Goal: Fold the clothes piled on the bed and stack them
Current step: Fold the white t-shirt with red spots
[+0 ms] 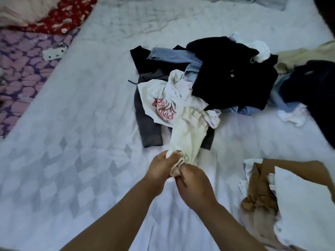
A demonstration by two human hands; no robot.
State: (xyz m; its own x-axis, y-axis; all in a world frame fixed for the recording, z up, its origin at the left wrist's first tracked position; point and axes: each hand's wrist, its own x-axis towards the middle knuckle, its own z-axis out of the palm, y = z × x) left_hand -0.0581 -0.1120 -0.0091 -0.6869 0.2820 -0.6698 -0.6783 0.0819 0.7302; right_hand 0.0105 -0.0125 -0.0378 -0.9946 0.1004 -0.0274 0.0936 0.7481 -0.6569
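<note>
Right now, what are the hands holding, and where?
Both hands, left hand and right hand, grip the cream garment by its near bunched end.

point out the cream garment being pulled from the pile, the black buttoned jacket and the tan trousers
cream garment [188,134], head view, on its bunched middle above the hands
black buttoned jacket [233,73], head view, on the front panel beside the buttons
tan trousers [259,189], head view, on the crumpled middle

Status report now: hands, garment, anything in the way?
Left hand and right hand grip cream garment. Its far end lies on the pile. Nothing blocks.
</note>
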